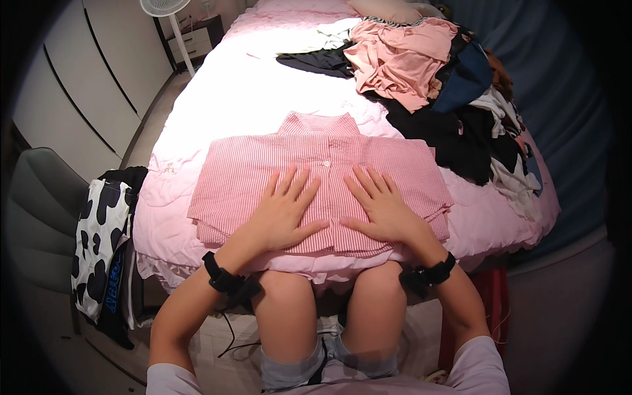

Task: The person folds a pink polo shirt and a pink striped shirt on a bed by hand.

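Observation:
A pink-and-white striped collared shirt lies folded across the near edge of the bed, its collar pointing away from me and one button showing near the middle. My left hand rests palm down on the left half of the shirt with fingers spread. On the right half, my right hand lies flat in the same way, its thumb close to the left thumb. Neither hand grips the cloth. Both wrists wear black straps with small dark devices.
A pink quilt covers the bed. Heaped clothes in pink, black, blue and white lie at the back right. At the left, garments, one with a cow print, hang beside a grey chair. A white fan stands behind.

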Available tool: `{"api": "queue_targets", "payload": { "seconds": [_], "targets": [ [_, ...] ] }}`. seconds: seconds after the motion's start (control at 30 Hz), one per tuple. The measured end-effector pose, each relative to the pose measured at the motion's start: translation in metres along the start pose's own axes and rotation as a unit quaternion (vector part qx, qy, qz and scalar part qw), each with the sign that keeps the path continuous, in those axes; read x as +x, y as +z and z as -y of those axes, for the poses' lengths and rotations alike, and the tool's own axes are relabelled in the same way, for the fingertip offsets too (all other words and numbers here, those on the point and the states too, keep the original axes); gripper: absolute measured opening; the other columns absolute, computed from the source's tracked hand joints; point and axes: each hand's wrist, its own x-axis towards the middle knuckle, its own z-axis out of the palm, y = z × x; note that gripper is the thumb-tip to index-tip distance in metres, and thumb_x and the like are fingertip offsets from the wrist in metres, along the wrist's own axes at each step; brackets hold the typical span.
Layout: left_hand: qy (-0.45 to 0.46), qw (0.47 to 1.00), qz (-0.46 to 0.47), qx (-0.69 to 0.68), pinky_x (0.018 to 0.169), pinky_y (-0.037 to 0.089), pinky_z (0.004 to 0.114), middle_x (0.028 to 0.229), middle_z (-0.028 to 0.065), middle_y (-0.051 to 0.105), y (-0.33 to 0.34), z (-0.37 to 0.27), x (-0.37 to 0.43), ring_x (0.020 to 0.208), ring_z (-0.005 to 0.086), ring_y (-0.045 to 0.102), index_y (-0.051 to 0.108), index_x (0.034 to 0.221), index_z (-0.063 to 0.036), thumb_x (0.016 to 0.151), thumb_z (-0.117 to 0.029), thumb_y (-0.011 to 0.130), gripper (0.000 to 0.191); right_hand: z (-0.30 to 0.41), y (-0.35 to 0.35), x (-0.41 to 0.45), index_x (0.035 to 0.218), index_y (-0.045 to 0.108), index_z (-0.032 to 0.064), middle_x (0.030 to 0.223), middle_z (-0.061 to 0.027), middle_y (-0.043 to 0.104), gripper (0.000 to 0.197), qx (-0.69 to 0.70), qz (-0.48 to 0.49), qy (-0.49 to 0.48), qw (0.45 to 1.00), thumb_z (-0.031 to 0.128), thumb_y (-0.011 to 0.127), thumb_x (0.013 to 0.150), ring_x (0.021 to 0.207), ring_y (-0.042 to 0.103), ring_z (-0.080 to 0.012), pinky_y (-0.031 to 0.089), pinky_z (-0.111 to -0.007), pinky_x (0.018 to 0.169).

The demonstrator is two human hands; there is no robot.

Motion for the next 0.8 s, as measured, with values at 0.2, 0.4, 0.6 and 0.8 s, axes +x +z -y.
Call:
{"api": "queue_targets", "payload": {
  "seconds": [0.2,0.4,0.6,0.8],
  "targets": [
    [0.106,0.985,0.086,-0.101,0.119,0.012,0.052,0.154,0.0321,0.022,-0.027,-0.023,-0.012,0.146,0.0421,0.019,0.021,0.148,0.0111,0.088,-0.060,0.054,0.098,0.025,-0.011,-0.007,0.149,0.037,0.0092,0.153,-0.0259,0.030,0.084,0.018,0.031,-0.054,0.998,0.064,0.052,0.088,0.140,0.026,-0.0478,0.018,-0.058,0.115],
    [0.111,0.991,0.066,-0.031,0.118,0.020,0.049,0.148,0.0330,0.031,-0.021,-0.040,-0.019,0.142,0.0431,0.029,0.030,0.143,0.0149,0.091,-0.027,0.053,0.071,0.034,-0.015,-0.005,0.147,0.040,0.0063,0.151,-0.0288,0.030,0.079,0.021,0.031,-0.053,0.998,0.057,0.055,0.088,0.139,0.027,-0.0500,0.019,-0.059,0.114],
    [0.084,0.990,0.030,-0.106,0.115,0.028,0.048,0.146,0.0333,0.035,-0.021,-0.048,-0.026,0.138,0.0445,0.035,0.036,0.139,0.0158,0.089,-0.013,0.054,0.060,0.041,-0.026,-0.009,0.142,0.044,0.0025,0.151,-0.0257,0.033,0.073,0.049,0.041,-0.066,0.996,0.050,0.059,0.088,0.138,0.029,-0.0477,0.023,-0.055,0.113],
    [0.029,0.960,-0.016,-0.277,0.112,0.033,0.048,0.142,0.0347,0.037,-0.023,-0.042,-0.028,0.133,0.0469,0.039,0.040,0.137,0.0128,0.089,-0.009,0.060,0.057,0.033,-0.039,-0.015,0.138,0.049,0.0006,0.149,-0.0191,0.040,0.068,0.139,0.090,-0.135,0.977,0.044,0.063,0.087,0.139,0.032,-0.0415,0.026,-0.052,0.113]
  ]
}}
